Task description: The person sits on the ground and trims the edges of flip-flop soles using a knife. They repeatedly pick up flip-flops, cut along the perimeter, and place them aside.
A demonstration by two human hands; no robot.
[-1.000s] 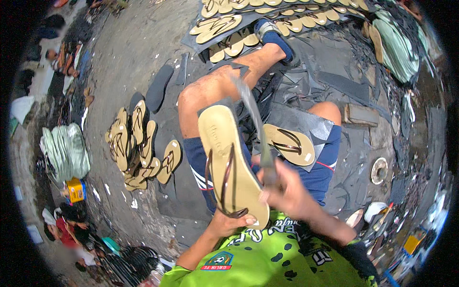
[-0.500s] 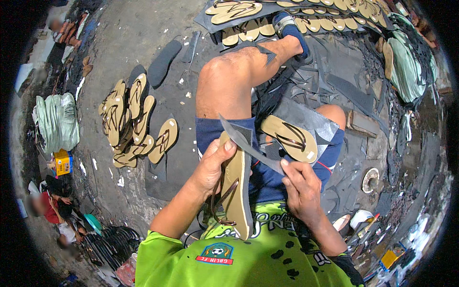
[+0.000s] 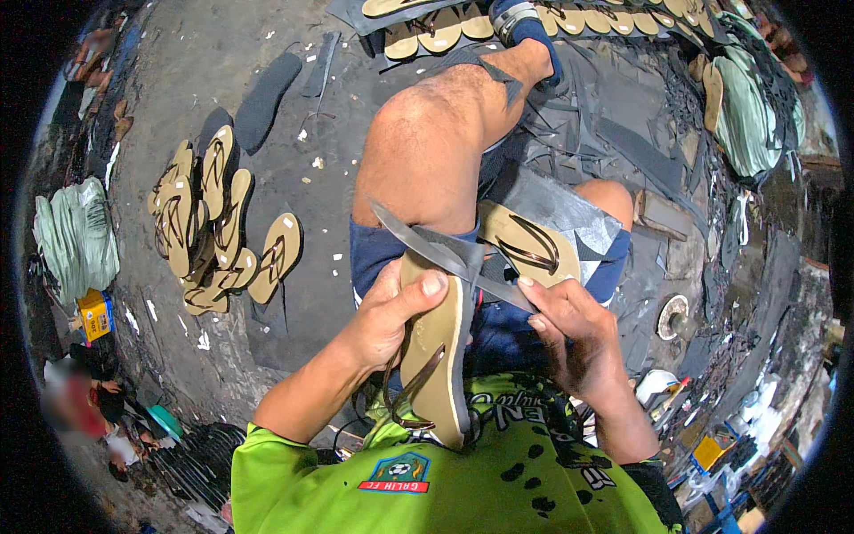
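My left hand grips a tan flip-flop with a dark brown strap, its thumb pressed on the tan top face near the far end. The heel end points toward my shirt. In my right hand is a long, thin, curved knife, its near end pinched between thumb and fingers. The blade lies across the far end of the flip-flop, against the dark sole material that sticks out past the tan edge. Another tan flip-flop rests on a grey sheet over my right leg.
A heap of tan flip-flops lies on the floor to the left, near a loose dark sole. Rows of flip-flops stand at the far side. Dark scraps, a wooden block and pale green sacks lie around. Other people sit at far left.
The flip-flop has turned so more of its tan top face shows. The knife's tip has moved left, and the blade lies further across the flip-flop's far end. The whole view has shifted slightly.
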